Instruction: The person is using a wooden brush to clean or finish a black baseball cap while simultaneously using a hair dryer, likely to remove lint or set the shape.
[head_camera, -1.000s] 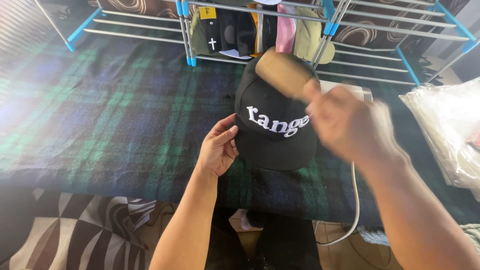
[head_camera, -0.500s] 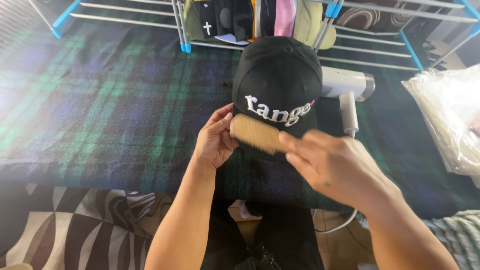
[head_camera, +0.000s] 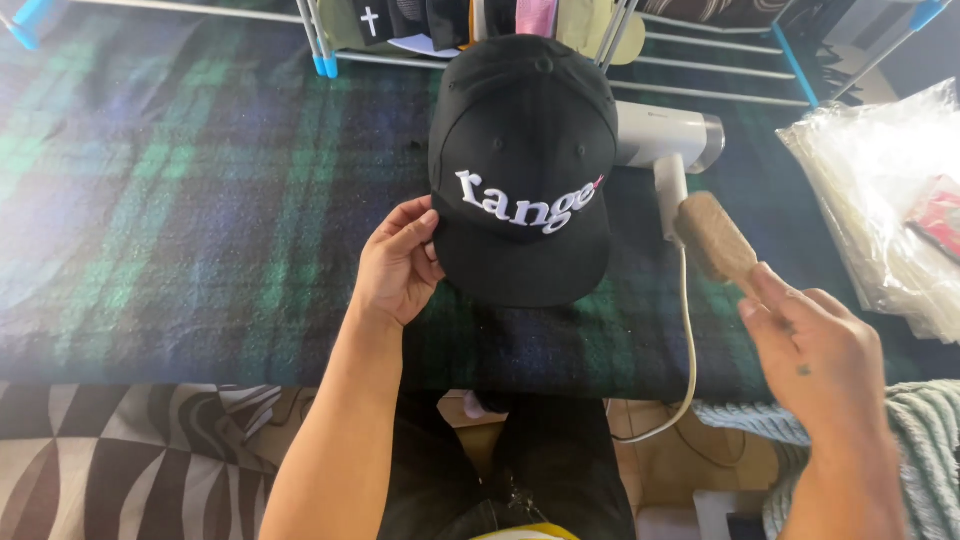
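A black cap (head_camera: 520, 170) with white embroidered letters on its front lies on a dark green and blue plaid cloth (head_camera: 200, 200), brim toward me. My left hand (head_camera: 398, 265) grips the cap's left side at the brim edge. My right hand (head_camera: 815, 350) is off to the right of the cap and holds a tan wooden brush (head_camera: 715, 238), which points up and left, clear of the cap.
A white handheld steamer (head_camera: 668, 150) lies just right of the cap, its cord (head_camera: 688, 350) running down off the table edge. A wire rack with blue joints (head_camera: 320, 55) holding several caps stands behind. Clear plastic bags (head_camera: 880, 190) lie at the right.
My right hand has pulled the brush off the cap's front and moved it to the right and down. The left hand still holds the cap's side.
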